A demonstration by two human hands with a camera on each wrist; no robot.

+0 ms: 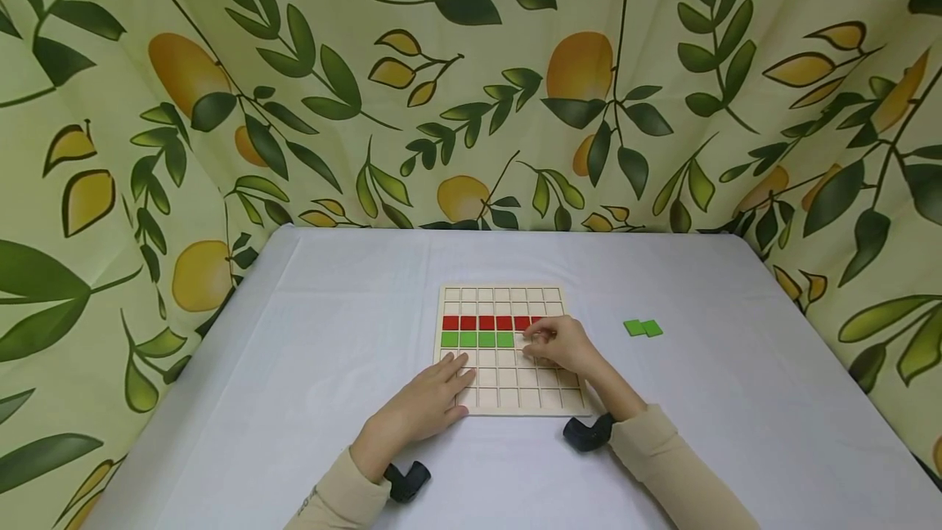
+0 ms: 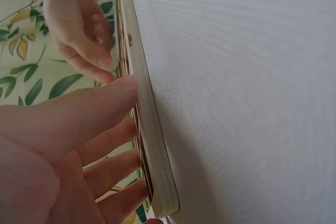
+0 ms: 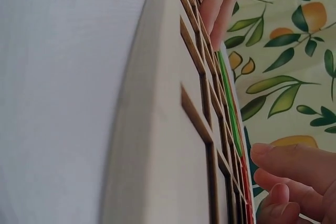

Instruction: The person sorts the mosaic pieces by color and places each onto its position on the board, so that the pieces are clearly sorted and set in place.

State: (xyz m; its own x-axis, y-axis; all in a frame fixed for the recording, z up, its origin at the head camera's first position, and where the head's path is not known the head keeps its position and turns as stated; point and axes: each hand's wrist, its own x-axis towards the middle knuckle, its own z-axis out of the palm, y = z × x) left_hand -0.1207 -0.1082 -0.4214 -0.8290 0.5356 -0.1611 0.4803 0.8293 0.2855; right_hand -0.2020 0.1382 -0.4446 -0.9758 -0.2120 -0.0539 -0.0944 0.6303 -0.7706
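A wooden grid board (image 1: 515,401) lies on the table, with a row of red square tiles (image 1: 486,323) and, just below it, several green square tiles (image 1: 486,339) filling the row's left part. My left hand (image 1: 432,399) rests on the board's lower left, fingers extended over the cells; its thumb touches the board's side edge in the left wrist view. Over the right end of the green row is my right hand (image 1: 557,343), thumb and fingers bent toward each other close above the cells. I cannot tell whether a tile sits between those fingertips.
Two loose green tiles (image 1: 643,328), slightly overlapping, lie right of the board on the white tablecloth (image 1: 331,309). A black wrist device (image 1: 408,482) hangs by the left sleeve, another black device (image 1: 587,435) by the right. A leaf-and-fruit patterned curtain (image 1: 471,64) surrounds the table.
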